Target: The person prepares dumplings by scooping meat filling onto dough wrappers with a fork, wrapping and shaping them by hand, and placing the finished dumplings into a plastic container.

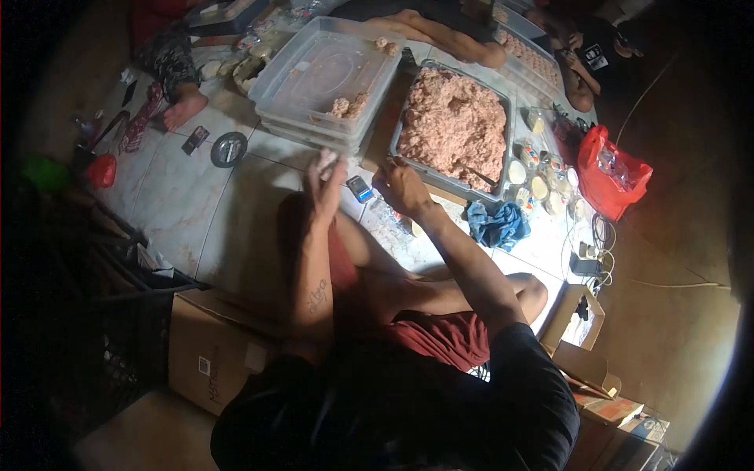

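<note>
My left hand (pixel 324 188) is raised in front of the stacked clear plastic boxes (pixel 276 98), blurred by motion. Its fingers are curled around a small pale pink lump (pixel 327 160) that looks like the minced meat mix. My right hand (pixel 404 190) is at the near left corner of a tub (pixel 398 133), fingers bent together; what they hold, if anything, is hidden. Pink minced meat mix (pixel 452 118) fills this tub, and a utensil handle (pixel 479 174) lies at its near right side. Several shaped lumps (pixel 347 106) sit in two corners of the top box.
A phone (pixel 360 189) lies between my hands. Blue cloth (pixel 499 225), several small packages (pixel 542 184) and a red plastic bag (pixel 614 174) are to the right, with cables (pixel 601 251). An ashtray (pixel 229 149) is at left. Other people sit across the tiled floor.
</note>
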Available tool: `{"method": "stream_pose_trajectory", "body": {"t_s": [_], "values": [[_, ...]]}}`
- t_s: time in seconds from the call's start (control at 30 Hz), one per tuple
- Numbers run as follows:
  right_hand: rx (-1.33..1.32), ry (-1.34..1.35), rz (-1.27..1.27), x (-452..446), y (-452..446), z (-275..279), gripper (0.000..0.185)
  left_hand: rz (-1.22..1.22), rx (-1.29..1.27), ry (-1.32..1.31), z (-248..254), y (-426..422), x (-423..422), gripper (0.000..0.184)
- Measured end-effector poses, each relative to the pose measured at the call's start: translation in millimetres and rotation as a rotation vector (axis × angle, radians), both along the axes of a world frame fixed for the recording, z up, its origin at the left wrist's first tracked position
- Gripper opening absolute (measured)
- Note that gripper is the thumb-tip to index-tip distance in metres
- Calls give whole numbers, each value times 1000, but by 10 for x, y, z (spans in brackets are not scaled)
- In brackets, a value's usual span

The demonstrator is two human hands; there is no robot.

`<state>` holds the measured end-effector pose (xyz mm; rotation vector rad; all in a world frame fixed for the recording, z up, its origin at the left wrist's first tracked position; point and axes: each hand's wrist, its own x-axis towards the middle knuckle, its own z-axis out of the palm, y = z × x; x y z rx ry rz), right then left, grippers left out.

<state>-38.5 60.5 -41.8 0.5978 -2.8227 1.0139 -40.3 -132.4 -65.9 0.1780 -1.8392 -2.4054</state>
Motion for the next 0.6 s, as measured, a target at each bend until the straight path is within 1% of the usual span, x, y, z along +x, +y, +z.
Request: {"method": "stream_pose_trajectory", "body": {"t_s": [0.03, 0.07, 0.1, 0.13, 0.17, 0.2, 0.23, 0.27, 0.3, 0.33, 0.37, 0.4, 0.43, 0.47, 0.53, 0.6], "values": [[47, 183, 48, -128, 1, -435, 20, 11, -2, -2, -20, -103, -18, 50], [92, 368, 96, -205, -37, -662, 23, -4, 218, -80, -55, -250, -51, 50], [80, 422, 55, -193, -135, -685, 27, -18, 439, -153, -58, -341, -80, 50], [68, 474, 12, -179, -236, -706, 30, -8, 439, -149, -67, -384, -95, 50], [72, 651, 59, -200, -318, -722, 32, -57, 590, -138, -79, -427, -100, 51], [124, 436, 86, -212, -355, -769, 32, -106, 739, -127, -108, -469, -100, 51], [187, 226, 96, -224, -392, -816, 34, -108, 696, -123, -141, -450, -112, 52], [182, 225, 102, -238, -432, -861, 34, -100, 693, -123, -170, -442, -122, 52], [255, 164, 101, -266, -431, -1056, 36, -112, 667, -140, -192, -425, -127, 51], [330, 104, 96, -270, -432, -1107, 38, -127, 643, -157, -193, -401, -136, 50], [329, 102, 96, -268, -412, -1153, 38, -122, 625, -167, -191, -388, -153, 48], [272, 105, 57, -252, -404, -1120, 41, -121, 624, -167, -186, -384, -170, 48], [215, 108, 17, -217, -397, -1035, 45, -118, 608, -171, -185, -381, -181, 48], [214, 105, 16, -137, -333, -943, 45, -116, 592, -177, -184, -380, -180, 48], [97, 101, -2, 100, -116, -490, 50, -118, 598, -187, -196, -382, -194, 46], [33, -19, -58, 306, 125, -93, 45, -123, 601, -199, -167, -356, -179, 44]]}}
